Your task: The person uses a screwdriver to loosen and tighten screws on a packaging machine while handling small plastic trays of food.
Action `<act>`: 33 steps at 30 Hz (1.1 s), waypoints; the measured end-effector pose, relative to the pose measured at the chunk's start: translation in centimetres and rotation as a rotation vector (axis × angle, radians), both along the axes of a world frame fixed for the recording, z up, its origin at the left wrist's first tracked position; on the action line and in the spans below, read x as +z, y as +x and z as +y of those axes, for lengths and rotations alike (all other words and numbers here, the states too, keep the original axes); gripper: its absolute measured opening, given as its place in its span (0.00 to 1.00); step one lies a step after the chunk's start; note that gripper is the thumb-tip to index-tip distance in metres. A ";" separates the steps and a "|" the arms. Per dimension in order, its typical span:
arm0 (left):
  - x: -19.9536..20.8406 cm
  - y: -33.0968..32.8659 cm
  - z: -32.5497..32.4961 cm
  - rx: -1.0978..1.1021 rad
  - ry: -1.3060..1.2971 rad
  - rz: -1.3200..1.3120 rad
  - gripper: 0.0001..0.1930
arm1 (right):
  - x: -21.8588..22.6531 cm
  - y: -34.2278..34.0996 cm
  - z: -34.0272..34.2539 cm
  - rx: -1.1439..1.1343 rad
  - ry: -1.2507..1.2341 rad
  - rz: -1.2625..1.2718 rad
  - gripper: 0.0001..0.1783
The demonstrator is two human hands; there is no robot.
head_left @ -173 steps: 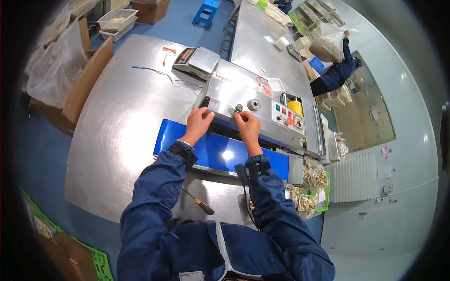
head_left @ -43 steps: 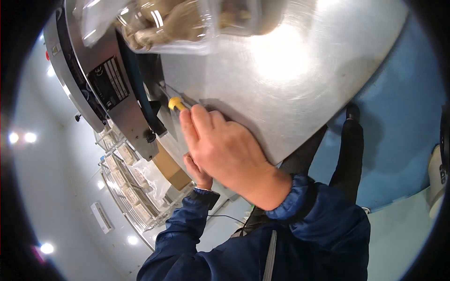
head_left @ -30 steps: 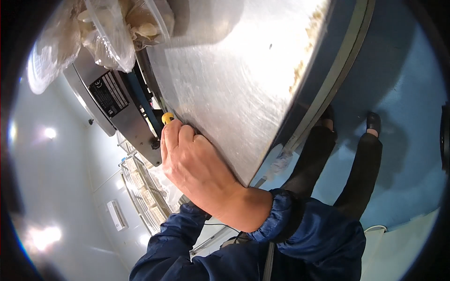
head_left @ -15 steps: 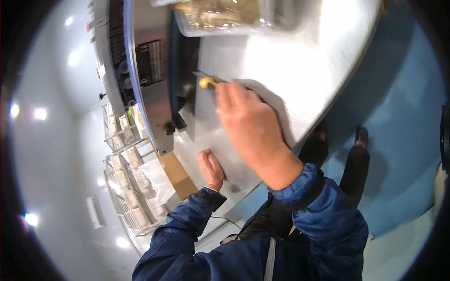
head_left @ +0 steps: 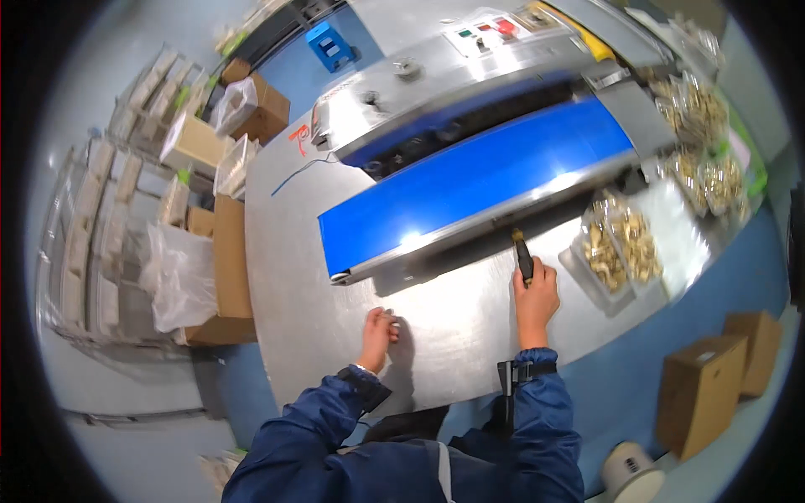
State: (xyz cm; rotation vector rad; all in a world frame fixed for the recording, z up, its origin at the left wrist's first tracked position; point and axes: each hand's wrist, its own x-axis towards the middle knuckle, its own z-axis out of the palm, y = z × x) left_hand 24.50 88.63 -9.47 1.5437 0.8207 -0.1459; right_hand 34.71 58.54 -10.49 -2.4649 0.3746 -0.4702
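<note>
My right hand [head_left: 537,306] grips a screwdriver [head_left: 525,261] with a black and yellow handle. Its front end points away from me, at the near side of a conveyor with a blue belt [head_left: 470,184]. The belt runs along a metal machine [head_left: 436,92] with knobs and a red button. My left hand [head_left: 379,339] hovers over the steel table [head_left: 444,360], fingers curled in and nothing visible in them. Right of my right hand stands a clear tray pack [head_left: 616,251] of pale brown food pieces.
More filled packs [head_left: 700,117] crowd the table's right end. An open cardboard box [head_left: 231,260] with a plastic liner stands at the left, by wire racks [head_left: 101,243] of trays. Brown cartons [head_left: 704,386] and a white bucket [head_left: 631,474] are on the floor at lower right.
The view has turned and now takes in the whole conveyor. My right hand still grips the screwdriver, now farther to the right of my left hand. The left stays curled.
</note>
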 end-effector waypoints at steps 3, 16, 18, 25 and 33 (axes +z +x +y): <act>1.8 1.2 4.4 0.335 -0.374 -0.109 0.11 | 0.4 2.4 2.0 -0.011 -0.061 -0.042 0.19; 1.9 6.8 9.2 0.286 -0.417 -0.080 0.12 | -1.4 7.9 3.4 0.099 0.199 0.042 0.22; 1.1 7.6 9.4 0.326 -0.432 -0.168 0.12 | -1.0 7.7 3.1 0.133 0.170 0.029 0.22; -0.1 10.5 10.9 0.091 0.074 -0.230 0.11 | -4.3 7.9 -1.7 0.190 0.034 0.129 0.13; -1.5 11.3 10.9 -0.007 0.096 -0.213 0.11 | -2.5 8.1 -2.0 0.263 0.015 0.235 0.12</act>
